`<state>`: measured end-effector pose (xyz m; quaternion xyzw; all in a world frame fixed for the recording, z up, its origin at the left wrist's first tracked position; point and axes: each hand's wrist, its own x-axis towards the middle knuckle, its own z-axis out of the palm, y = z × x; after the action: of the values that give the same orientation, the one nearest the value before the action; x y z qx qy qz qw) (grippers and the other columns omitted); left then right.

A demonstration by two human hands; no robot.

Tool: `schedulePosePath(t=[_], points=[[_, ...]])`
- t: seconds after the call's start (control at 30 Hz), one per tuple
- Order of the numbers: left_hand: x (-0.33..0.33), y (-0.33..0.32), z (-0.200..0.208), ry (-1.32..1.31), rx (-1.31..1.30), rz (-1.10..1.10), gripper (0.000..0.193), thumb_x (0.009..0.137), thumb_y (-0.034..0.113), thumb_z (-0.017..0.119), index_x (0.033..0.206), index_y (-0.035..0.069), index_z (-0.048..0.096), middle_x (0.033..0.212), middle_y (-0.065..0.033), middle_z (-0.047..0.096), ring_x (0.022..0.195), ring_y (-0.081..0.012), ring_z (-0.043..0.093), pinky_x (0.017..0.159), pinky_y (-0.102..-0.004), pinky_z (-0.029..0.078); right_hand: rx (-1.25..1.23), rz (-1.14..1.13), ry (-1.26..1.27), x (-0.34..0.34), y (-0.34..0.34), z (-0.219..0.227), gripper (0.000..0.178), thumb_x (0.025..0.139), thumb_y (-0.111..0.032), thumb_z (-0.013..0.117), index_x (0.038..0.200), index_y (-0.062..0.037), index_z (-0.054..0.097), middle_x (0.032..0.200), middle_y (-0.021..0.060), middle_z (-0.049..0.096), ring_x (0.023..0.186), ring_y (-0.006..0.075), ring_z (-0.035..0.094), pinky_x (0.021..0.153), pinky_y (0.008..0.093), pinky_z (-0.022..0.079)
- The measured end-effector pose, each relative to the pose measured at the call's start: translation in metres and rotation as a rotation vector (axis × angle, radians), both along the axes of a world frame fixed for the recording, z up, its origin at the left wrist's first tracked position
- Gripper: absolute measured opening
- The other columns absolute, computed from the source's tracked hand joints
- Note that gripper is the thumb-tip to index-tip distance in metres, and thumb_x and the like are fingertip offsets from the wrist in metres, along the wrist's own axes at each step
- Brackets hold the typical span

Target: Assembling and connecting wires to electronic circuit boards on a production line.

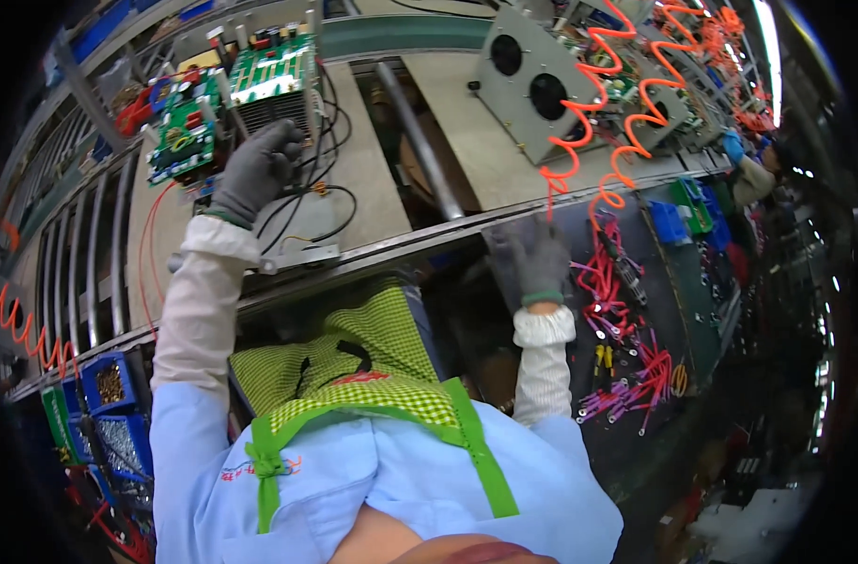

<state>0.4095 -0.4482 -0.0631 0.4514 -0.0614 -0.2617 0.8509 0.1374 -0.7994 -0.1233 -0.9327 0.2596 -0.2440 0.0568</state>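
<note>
My left hand [258, 171], in a grey glove, is at the near side of an assembly with green circuit boards [277, 68] and a finned metal heat sink [277, 115]. Its fingers are curled closed, and whatever is inside them is hidden. Black cables [331, 141] loop just right of this hand. A grey metal plate [302, 252] lies below it at the bench edge. My right hand [542, 258], also gloved in grey, is over a dark mat [650, 282], fingers stretched out and slightly blurred. Beside it hangs an orange coiled hose [562, 150], and red and purple wires [598, 282] lie to its right.
A grey metal housing with round fan openings [528, 85] stands at the far right of the bench. A metal roller [420, 141] crosses a gap between boards. Blue bins [119, 442] of small parts sit lower left. Another person's blue-gloved hand [733, 147] shows far right.
</note>
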Motion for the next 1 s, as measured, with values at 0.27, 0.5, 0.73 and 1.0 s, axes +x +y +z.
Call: schedulePosePath(t=[0.27, 0.5, 0.73, 1.0], points=[[0.018, -0.033, -0.006, 0.040, -0.148, 0.069, 0.015, 0.089, 0.014, 0.056, 0.097, 0.001, 0.059, 0.088, -0.0053, 0.062, 0.071, -0.0082, 0.058, 0.050, -0.0133, 0.044, 0.063, -0.437, 0.452, -0.091, -0.052, -0.063, 0.082, 0.074, -0.055, 0.064, 0.138, -0.0159, 0.032, 0.119, 0.0221, 0.050, 0.104, 0.0397, 0.055, 0.082, 0.0470, 0.047], [0.035, -0.023, -0.038, -0.309, 0.035, 0.196, 0.015, 0.088, 0.009, 0.054, 0.102, 0.002, 0.056, 0.090, -0.0071, 0.060, 0.074, -0.0075, 0.057, 0.058, -0.0139, 0.047, 0.154, -0.140, 0.160, -0.088, -0.060, -0.027, 0.070, 0.078, -0.040, 0.067, 0.133, -0.0082, 0.038, 0.113, 0.0159, 0.059, 0.100, 0.0313, 0.060, 0.081, 0.0412, 0.049], [0.037, -0.024, -0.042, 0.107, -0.258, 0.306, 0.007, 0.086, 0.010, 0.056, 0.089, 0.005, 0.059, 0.075, -0.0015, 0.058, 0.059, -0.0046, 0.052, 0.049, -0.0132, 0.044, 1.113, 0.781, -0.595, 0.014, 0.029, 0.096, 0.054, 0.074, 0.001, 0.068, 0.123, 0.0007, 0.045, 0.081, 0.0023, 0.056, 0.066, 0.0068, 0.053, 0.057, 0.0200, 0.044], [0.031, -0.031, -0.028, 0.133, -0.188, 0.485, 0.006, 0.083, 0.008, 0.063, 0.085, 0.006, 0.057, 0.074, -0.0024, 0.060, 0.058, -0.0055, 0.055, 0.046, -0.0144, 0.044, 1.100, 1.254, -0.998, 0.184, 0.152, 0.205, 0.032, 0.079, 0.002, 0.060, 0.109, 0.0018, 0.046, 0.061, 0.0088, 0.058, 0.043, 0.0149, 0.054, 0.043, 0.0285, 0.047]])
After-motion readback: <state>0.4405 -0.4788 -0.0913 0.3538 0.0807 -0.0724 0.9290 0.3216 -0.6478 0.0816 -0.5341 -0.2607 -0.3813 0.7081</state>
